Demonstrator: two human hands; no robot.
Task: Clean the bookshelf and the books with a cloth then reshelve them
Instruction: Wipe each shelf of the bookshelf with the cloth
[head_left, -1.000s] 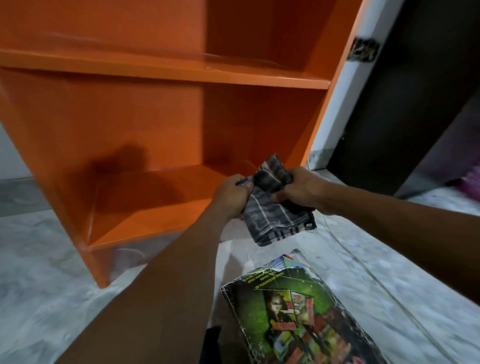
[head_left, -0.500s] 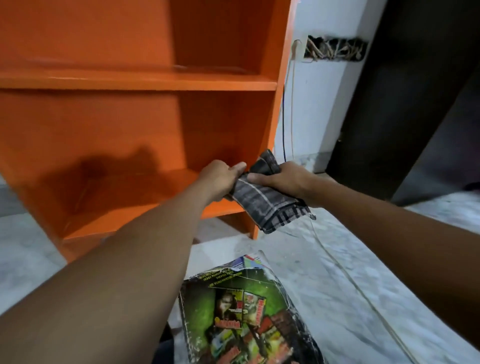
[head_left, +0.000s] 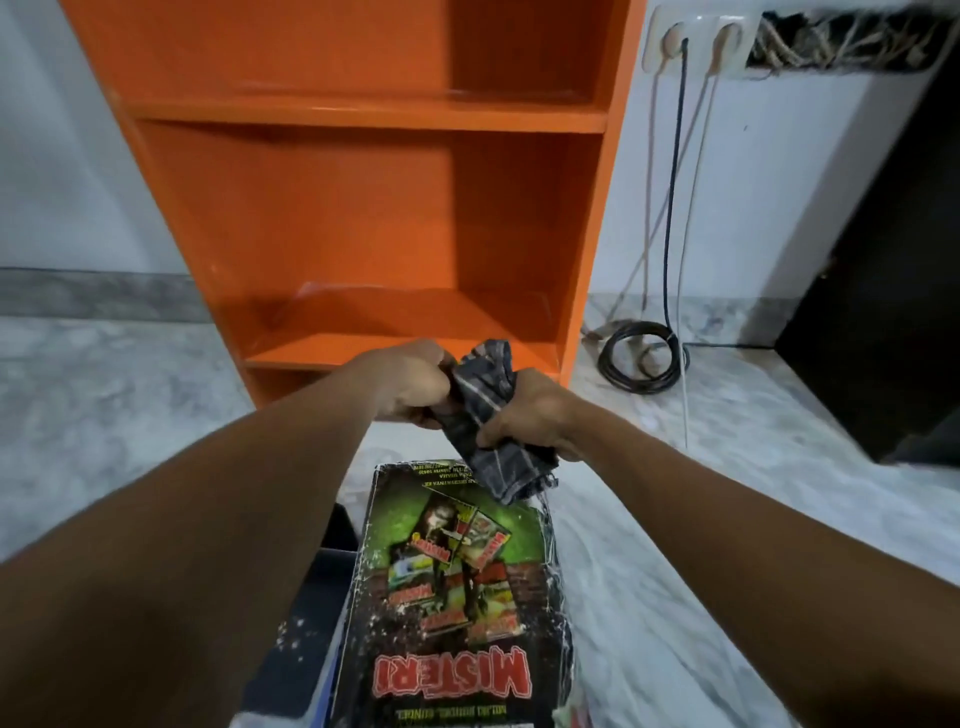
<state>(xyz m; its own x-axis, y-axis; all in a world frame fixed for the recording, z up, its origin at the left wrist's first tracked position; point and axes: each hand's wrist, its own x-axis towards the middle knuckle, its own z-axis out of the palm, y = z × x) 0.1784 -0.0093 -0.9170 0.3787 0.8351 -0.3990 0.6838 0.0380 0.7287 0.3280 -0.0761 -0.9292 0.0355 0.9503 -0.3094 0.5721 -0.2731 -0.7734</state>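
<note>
An orange bookshelf (head_left: 363, 218) stands against the wall with its shelves bare. In front of its bottom shelf, my left hand (head_left: 410, 384) and my right hand (head_left: 524, 415) both grip a bunched dark grey checked cloth (head_left: 493, 431). The cloth's lower end hangs just over the top edge of a worn green and black book (head_left: 457, 597) titled "MISTERI". That book lies face up on a stack on the floor below my arms. A darker book (head_left: 306, 623) shows under it on the left.
Marble floor (head_left: 104, 415) surrounds the shelf. Cables (head_left: 675, 182) hang from wall sockets (head_left: 696, 41) to a black coil (head_left: 641, 358) right of the shelf. A black cabinet (head_left: 883, 312) stands at the far right.
The view swung so the shelf now faces me squarely and the book stack sits centred. Both hands drew back from the bottom shelf and bunched the cloth tighter.
</note>
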